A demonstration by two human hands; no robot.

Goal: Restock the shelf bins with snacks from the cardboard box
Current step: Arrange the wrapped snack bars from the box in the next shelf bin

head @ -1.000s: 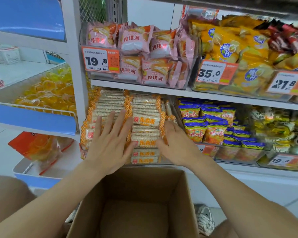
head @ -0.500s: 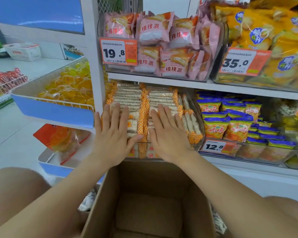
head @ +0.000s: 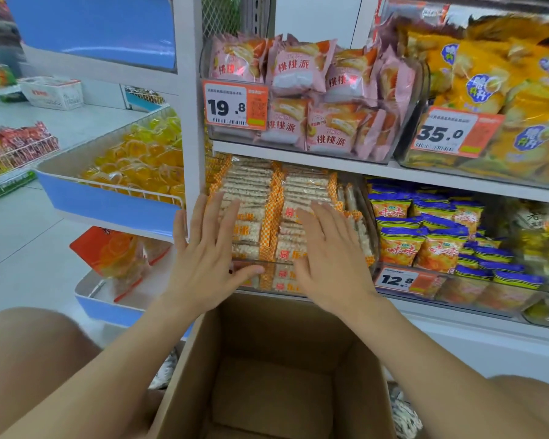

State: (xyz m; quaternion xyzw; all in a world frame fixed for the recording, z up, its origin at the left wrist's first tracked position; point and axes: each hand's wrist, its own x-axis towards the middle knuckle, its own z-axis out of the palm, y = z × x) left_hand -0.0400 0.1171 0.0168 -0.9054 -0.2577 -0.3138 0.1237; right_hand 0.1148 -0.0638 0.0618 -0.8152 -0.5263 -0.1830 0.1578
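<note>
A clear shelf bin (head: 268, 270) on the lower shelf is packed with orange-and-white rice cracker packs (head: 263, 191) in two stacked rows. My left hand (head: 210, 248) lies flat with straight, spread fingers against the left row. My right hand (head: 328, 251) lies flat with straight fingers against the right row. Neither hand holds anything. The brown cardboard box (head: 200, 359) stands open right below the bin, between my arms, and no snacks show inside it.
Pink pastry packs (head: 301, 99) fill the bin above, behind a 19.8 price tag. Blue-and-orange snack bags (head: 425, 236) sit to the right, yellow bags (head: 495, 99) at upper right. A blue rack with yellow jelly cups (head: 133, 166) juts out on the left. My knees flank the box.
My right hand went from curled at the stack's right side to flat on the packs. My left hand stayed flat on the left row. The view shifted left and closer.
</note>
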